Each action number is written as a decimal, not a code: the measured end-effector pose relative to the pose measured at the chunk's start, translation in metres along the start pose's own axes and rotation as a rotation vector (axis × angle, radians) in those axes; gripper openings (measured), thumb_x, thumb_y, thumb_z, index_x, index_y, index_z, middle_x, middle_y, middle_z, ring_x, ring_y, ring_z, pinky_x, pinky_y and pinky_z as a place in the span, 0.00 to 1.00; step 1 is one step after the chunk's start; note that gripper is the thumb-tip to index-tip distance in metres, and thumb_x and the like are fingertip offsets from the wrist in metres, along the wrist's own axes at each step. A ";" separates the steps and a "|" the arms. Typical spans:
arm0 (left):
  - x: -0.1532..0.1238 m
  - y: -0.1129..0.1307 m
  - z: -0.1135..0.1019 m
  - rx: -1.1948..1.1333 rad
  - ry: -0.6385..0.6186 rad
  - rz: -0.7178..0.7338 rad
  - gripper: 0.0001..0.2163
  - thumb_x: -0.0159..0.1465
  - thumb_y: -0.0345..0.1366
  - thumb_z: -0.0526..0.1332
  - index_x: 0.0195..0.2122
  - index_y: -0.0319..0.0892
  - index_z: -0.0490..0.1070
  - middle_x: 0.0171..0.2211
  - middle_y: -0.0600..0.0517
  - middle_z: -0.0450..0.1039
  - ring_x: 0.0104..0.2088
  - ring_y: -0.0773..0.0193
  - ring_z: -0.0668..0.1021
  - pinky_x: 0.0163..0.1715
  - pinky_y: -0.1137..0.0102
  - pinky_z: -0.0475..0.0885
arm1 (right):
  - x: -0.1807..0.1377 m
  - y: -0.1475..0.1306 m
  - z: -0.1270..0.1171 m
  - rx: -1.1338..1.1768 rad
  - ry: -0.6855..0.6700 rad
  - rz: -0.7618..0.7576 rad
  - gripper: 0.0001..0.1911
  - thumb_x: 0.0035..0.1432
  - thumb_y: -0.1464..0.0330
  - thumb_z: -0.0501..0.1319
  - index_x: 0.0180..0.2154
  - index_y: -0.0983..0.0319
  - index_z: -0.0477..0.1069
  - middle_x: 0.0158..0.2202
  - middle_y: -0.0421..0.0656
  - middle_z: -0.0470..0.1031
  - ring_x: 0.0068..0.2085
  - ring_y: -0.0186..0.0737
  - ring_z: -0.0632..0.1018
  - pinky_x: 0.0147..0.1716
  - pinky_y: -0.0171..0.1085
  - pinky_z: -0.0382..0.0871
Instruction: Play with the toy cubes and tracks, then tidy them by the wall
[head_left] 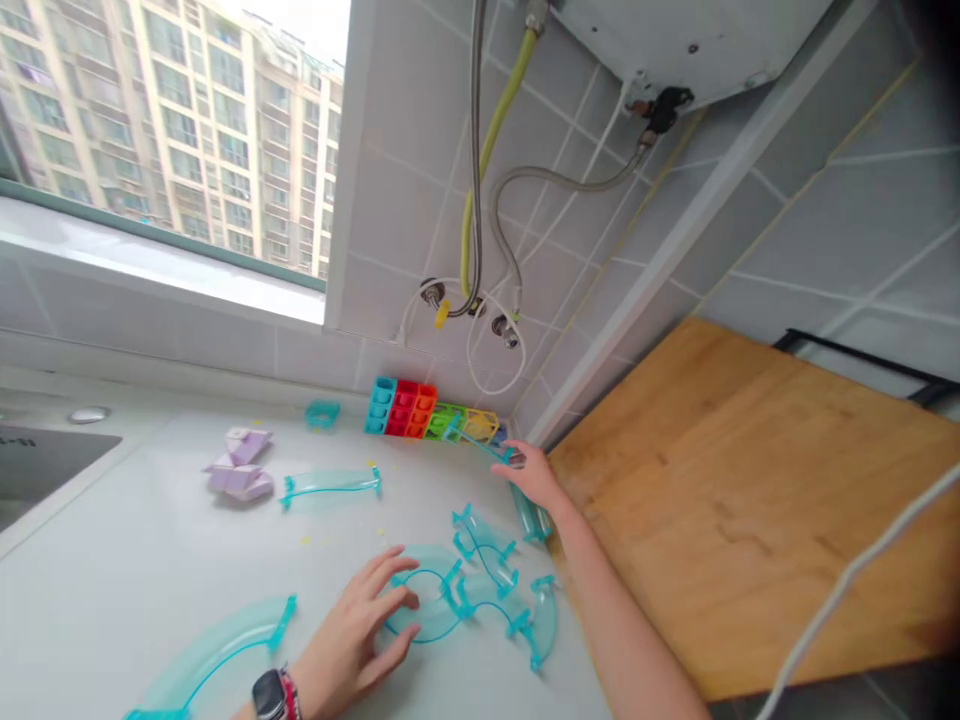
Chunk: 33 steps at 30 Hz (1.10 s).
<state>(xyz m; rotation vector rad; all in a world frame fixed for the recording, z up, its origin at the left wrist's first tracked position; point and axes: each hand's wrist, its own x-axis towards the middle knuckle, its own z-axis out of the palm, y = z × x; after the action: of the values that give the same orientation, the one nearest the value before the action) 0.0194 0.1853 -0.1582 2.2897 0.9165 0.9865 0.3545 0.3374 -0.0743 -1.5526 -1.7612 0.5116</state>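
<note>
My left hand (364, 630), a watch on its wrist, is over the counter with fingers apart and bent. Its fingertips lie over the edge of a round, see-through teal track piece (439, 625); whether they press on it I cannot tell. Far back in the corner, my right hand (531, 474) has its fingers closed at the end of a straight teal track piece (480, 442). Below that hand lies another clear teal piece (534, 520). Short curved teal pieces (487, 550) lie between my two hands.
Coloured blocks (401, 408) stand against the wall. Purple pieces (240, 468), a straight teal track (330, 487) and a small teal part (322, 413) lie leftward. A large curved track (225, 645) is nearer. A wooden board (750, 500) flanks the right; the sink (52, 470) is left.
</note>
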 end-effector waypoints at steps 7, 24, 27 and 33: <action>-0.006 -0.007 0.008 0.061 -0.064 -0.006 0.09 0.66 0.40 0.62 0.46 0.50 0.77 0.65 0.48 0.68 0.69 0.43 0.62 0.63 0.50 0.67 | -0.016 0.004 -0.018 -0.110 0.088 0.065 0.31 0.48 0.52 0.73 0.47 0.68 0.77 0.34 0.48 0.81 0.34 0.44 0.80 0.35 0.39 0.74; -0.005 0.003 0.010 0.094 -0.060 -0.055 0.07 0.60 0.34 0.66 0.39 0.49 0.78 0.62 0.48 0.70 0.69 0.42 0.62 0.64 0.47 0.64 | -0.064 0.002 0.035 -0.454 0.056 0.211 0.32 0.52 0.54 0.72 0.54 0.64 0.74 0.44 0.56 0.81 0.46 0.57 0.81 0.44 0.46 0.73; -0.004 0.003 0.007 0.112 -0.090 -0.049 0.07 0.60 0.33 0.67 0.40 0.48 0.78 0.62 0.47 0.70 0.69 0.42 0.61 0.64 0.47 0.65 | -0.072 -0.010 0.028 -0.412 0.086 0.156 0.27 0.58 0.56 0.67 0.54 0.65 0.73 0.51 0.55 0.77 0.44 0.50 0.80 0.47 0.44 0.73; -0.001 0.004 0.000 0.141 -0.172 -0.064 0.08 0.62 0.34 0.66 0.42 0.48 0.77 0.62 0.46 0.70 0.70 0.39 0.59 0.64 0.42 0.63 | -0.114 -0.045 0.039 -0.116 0.388 -0.172 0.12 0.69 0.63 0.57 0.43 0.61 0.76 0.42 0.49 0.77 0.40 0.43 0.77 0.37 0.40 0.73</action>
<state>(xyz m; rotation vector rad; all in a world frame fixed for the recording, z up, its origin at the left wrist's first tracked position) 0.0205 0.1814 -0.1565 2.4007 1.0073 0.7059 0.2970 0.2250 -0.0970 -1.4449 -1.6209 0.0191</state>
